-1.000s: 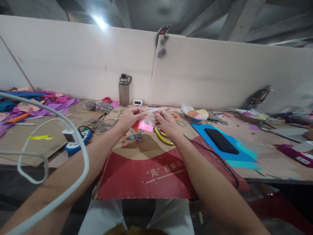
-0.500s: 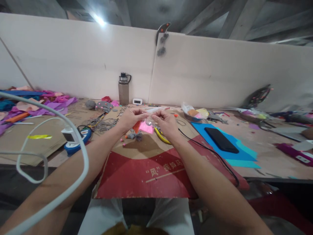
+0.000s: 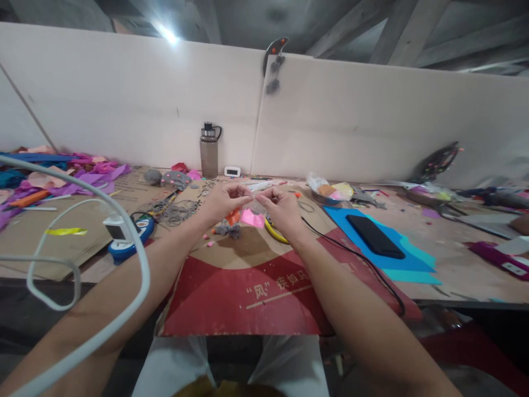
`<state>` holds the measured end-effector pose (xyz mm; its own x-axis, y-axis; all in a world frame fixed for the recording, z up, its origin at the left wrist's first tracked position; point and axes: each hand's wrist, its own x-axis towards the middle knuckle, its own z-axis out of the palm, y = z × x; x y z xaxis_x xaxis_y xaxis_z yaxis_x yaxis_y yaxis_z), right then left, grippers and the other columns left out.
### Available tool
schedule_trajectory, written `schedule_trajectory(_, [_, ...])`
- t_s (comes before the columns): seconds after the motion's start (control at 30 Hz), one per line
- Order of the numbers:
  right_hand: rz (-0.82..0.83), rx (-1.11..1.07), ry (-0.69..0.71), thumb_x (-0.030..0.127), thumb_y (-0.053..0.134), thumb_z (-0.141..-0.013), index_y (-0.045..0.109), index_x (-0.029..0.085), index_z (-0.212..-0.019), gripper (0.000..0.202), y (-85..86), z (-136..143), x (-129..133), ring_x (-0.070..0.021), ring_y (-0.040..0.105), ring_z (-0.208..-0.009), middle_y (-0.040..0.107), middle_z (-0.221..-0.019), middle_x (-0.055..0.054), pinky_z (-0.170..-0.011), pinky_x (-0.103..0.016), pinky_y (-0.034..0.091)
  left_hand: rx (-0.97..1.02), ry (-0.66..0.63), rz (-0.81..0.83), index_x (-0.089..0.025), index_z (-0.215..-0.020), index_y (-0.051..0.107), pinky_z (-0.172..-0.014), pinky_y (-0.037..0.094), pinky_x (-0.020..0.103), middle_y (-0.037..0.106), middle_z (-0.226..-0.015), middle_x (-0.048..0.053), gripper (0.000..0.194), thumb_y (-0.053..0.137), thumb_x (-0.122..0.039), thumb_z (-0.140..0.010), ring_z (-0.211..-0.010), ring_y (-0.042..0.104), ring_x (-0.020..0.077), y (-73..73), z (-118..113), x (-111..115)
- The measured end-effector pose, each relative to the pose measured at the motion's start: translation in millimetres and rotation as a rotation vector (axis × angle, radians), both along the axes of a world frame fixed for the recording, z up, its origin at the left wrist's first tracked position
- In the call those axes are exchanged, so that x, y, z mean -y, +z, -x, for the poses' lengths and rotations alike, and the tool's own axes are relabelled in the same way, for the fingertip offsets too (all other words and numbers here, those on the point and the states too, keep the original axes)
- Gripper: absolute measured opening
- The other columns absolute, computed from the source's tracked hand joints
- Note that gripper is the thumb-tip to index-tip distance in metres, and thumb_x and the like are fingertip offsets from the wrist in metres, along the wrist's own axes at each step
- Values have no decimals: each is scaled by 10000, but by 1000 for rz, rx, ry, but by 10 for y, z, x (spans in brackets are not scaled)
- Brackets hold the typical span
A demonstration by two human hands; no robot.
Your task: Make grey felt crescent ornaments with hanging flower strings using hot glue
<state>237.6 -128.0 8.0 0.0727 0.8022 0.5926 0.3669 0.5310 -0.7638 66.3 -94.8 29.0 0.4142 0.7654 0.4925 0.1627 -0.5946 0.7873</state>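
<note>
My left hand (image 3: pixel 227 200) and my right hand (image 3: pixel 281 205) meet fingertip to fingertip above the cardboard (image 3: pixel 231 298), each closed in a pinch. Whatever lies between the fingers is too small to make out. Just below them is a bright pink piece (image 3: pixel 253 218); whether it hangs or lies on the board I cannot tell. An orange piece (image 3: pixel 232 216) shows under my left fingers, with a grey fuzzy clump (image 3: pixel 228 230) nearer me. Beside my right hand lies a yellow curved handle (image 3: pixel 275 231), partly hidden by that hand.
A black phone (image 3: pixel 374 236) rests on blue sheets (image 3: pixel 339 215) at right. A water bottle (image 3: pixel 209 151) and small digital clock (image 3: pixel 232 171) stand by the partition. Left are a blue power strip (image 3: pixel 132 240), a white cable (image 3: pixel 142 259) crossing the view, and coloured scraps (image 3: pixel 95 179).
My fingertips have drawn closer into tighter pinches, and the pale clear bit seen between them is less visible. The pink piece appears slightly further right. My arms have hardly moved.
</note>
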Motion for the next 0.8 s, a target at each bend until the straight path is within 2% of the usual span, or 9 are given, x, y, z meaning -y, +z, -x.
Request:
schedule_trajectory(0.2, [38,-58,37,330,616,-751,565,192,-720,150,30,11,13,-129,487,-632,558,-687,-1,-612,-286,387,-70,27,49,-145,-666,619,-487,347,219,554,-539,-13,284,681,-419,-703,-485,466,82,-21,11,-16])
schedule_trajectory(0.33, [63,-67,115,312,606,-750,576,196,-826,142,24,24,17,-135,531,-697,598,-794,-15,-645,-278,419,-66,18,-7,-152,-689,638,-508,362,221,575,-569,-7,238,674,-386,-718,-514,491,89,-10,40,-30])
schedule_trajectory(0.43, [44,-67,120,321,613,-750,597,191,-864,174,20,26,27,-134,540,-722,613,-836,-22,-668,-278,428,-80,21,-15,-154,-671,638,-509,360,221,572,-569,-7,233,678,-379,-716,-514,487,88,-3,43,-32])
schedule_trajectory(0.57, [27,-99,18,323,604,-747,579,178,-716,150,28,-6,11,-115,484,-636,563,-694,6,-637,-269,404,5,-20,144,-161,-778,654,-527,383,218,590,-623,-11,226,701,-363,-690,-540,508,90,-8,37,-42])
schedule_trajectory(0.63, [33,-193,-26,320,600,-736,566,183,-741,142,36,-35,-14,-102,448,-593,534,-680,22,-597,-257,390,65,-30,235,-166,-863,657,-541,396,216,612,-680,-3,251,702,-340,-689,-575,529,94,-14,43,-58])
schedule_trajectory(0.8, [81,-348,37,373,610,-725,522,208,-792,198,59,-69,-41,-85,403,-533,481,-667,42,-522,-233,368,187,73,252,-152,-905,646,-567,413,212,617,-706,-4,310,742,-252,-628,-616,544,92,-27,92,-129])
